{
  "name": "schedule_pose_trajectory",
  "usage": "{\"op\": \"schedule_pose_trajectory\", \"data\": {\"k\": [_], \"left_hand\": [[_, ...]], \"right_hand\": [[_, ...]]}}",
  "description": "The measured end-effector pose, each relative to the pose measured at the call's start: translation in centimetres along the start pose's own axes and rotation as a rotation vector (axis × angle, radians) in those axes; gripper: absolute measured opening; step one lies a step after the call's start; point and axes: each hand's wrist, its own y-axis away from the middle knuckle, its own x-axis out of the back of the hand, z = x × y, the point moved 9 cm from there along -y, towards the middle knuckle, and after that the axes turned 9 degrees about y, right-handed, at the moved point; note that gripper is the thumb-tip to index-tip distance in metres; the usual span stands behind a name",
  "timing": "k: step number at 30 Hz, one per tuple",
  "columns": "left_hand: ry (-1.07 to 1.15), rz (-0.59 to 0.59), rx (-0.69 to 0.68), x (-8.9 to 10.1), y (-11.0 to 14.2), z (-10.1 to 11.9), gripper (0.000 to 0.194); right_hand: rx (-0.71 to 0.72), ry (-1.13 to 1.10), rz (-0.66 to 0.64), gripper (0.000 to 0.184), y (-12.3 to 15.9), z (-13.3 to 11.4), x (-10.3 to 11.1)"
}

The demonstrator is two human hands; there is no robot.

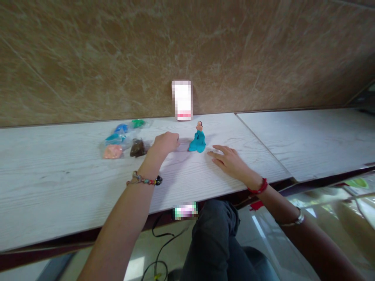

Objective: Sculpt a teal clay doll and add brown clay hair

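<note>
A small clay figure (198, 141) with a wide turquoise skirt and a skin-toned upper body stands upright on the white wood-grain counter. Left of it, my left hand (167, 142) rests over the counter with its fingers curled in; whatever they may hold is hidden. To the figure's right lies my right hand (230, 159), palm down, fingers apart, close to the skirt but not touching it. Beyond my left wrist are a bag of brown clay (137, 148), a bag of peach clay (113, 152), a turquoise one (115, 139), a blue one (121, 128) and a green one (138, 123).
Against the brown marbled wall (117, 58) leans a phone (183, 100), its screen blurred out. A seam runs across the counter (73, 187) at right. Below its front edge are my knee (216, 222), a blurred-out bright object (185, 210) and a black cable (159, 249).
</note>
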Motion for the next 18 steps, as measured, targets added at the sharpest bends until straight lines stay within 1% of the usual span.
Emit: {"op": "schedule_pose_trajectory", "data": {"k": [5, 7, 12, 15, 18], "left_hand": [[0.027, 0.035, -0.036, 0.2, 0.0, 0.2, 0.033], [0.031, 0.060, -0.053, 0.5, 0.1, 0.5, 0.033], [0.032, 0.119, -0.069, 1.1, 0.1, 1.0, 0.032], [0.039, 0.128, -0.069, 1.0, -0.1, 1.0, 0.032], [0.062, 0.144, -0.053, 0.6, -0.4, 0.8, 0.031]], "right_hand": [[-0.106, -0.158, 0.128, 0.030, -0.5, 1.3, 0.9], [-0.136, -0.195, 0.148, 0.028, -0.8, 1.7, 0.8], [-0.198, -0.227, 0.082, 0.017, -2.4, 2.2, -0.4], [-0.198, -0.239, 0.055, 0.011, -3.1, 2.2, -1.0], [-0.202, -0.258, 0.062, 0.009, -3.2, 2.4, -1.3]]}}
